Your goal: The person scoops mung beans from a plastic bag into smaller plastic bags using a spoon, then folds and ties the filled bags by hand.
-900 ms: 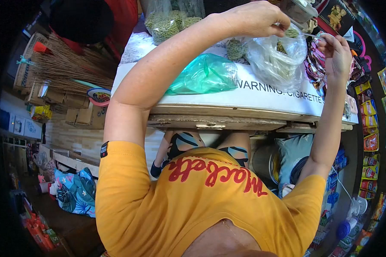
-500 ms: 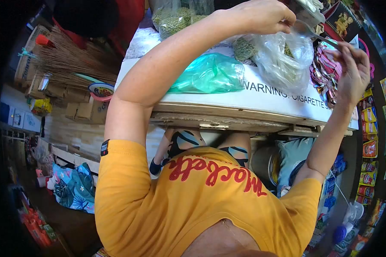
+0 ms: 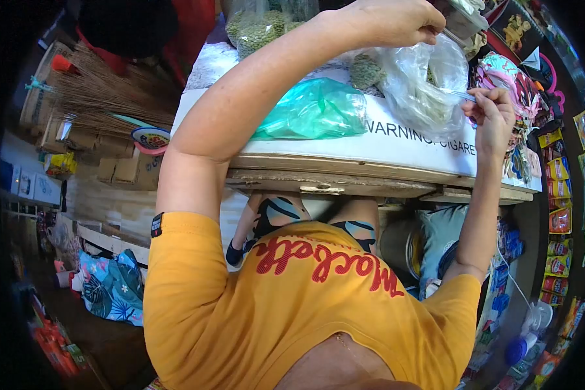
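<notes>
My left hand (image 3: 396,25) is raised at the top, its fingers pinched together. What it holds, if anything, I cannot make out. My right hand (image 3: 494,114) grips a spoon (image 3: 463,95) by its handle; the spoon's bowl end is inside a clear plastic bag (image 3: 422,107) holding small green beans that look like mung beans. Beside that bag lies a small packed bag of the same beans (image 3: 366,71). A green plastic bag (image 3: 322,110) rests on the white tabletop (image 3: 266,155) under my left forearm.
Larger bags of beans (image 3: 263,32) stand at the back left. Pink patterned packets (image 3: 500,75) lie right of my right hand. Hanging snack packets (image 3: 558,188) line the right side. A stick broom (image 3: 104,91) and cardboard boxes (image 3: 120,168) are on the left.
My right hand has come down and left, bringing the spoon from beside my left hand into the clear bag. My left hand stays pinched in nearly the same place.
</notes>
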Action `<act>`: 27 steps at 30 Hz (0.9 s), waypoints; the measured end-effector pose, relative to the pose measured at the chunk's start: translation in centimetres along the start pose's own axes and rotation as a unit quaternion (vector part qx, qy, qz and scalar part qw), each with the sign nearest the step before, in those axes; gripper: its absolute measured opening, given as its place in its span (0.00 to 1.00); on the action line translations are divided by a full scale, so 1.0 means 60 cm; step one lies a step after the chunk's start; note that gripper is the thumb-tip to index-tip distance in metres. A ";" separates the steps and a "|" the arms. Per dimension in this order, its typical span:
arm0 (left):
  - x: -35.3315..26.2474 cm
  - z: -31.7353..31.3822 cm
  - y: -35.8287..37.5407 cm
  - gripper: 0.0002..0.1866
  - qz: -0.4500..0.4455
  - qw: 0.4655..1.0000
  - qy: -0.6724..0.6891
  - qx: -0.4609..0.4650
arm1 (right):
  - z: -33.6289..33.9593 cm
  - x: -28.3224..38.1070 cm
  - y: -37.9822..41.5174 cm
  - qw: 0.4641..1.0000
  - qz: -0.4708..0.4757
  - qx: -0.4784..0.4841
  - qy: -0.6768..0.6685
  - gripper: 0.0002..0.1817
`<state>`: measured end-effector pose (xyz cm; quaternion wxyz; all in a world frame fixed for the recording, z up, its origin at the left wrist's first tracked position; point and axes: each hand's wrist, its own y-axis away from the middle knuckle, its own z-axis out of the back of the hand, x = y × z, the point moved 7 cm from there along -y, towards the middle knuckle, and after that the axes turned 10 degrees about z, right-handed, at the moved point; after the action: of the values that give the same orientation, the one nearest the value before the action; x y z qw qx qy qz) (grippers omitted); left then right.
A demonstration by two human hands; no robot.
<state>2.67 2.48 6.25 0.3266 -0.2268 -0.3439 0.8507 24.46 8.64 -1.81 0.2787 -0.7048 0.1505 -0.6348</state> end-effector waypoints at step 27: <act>0.017 -0.027 0.006 0.09 0.036 0.996 -0.006 0.085 | 0.104 -0.025 -0.055 0.993 0.001 -0.108 -0.052 0.04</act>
<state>2.82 3.71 4.73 0.3115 -0.2054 -0.2641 0.8894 29.91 13.39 -1.33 0.2094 -0.7626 0.2040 -0.5770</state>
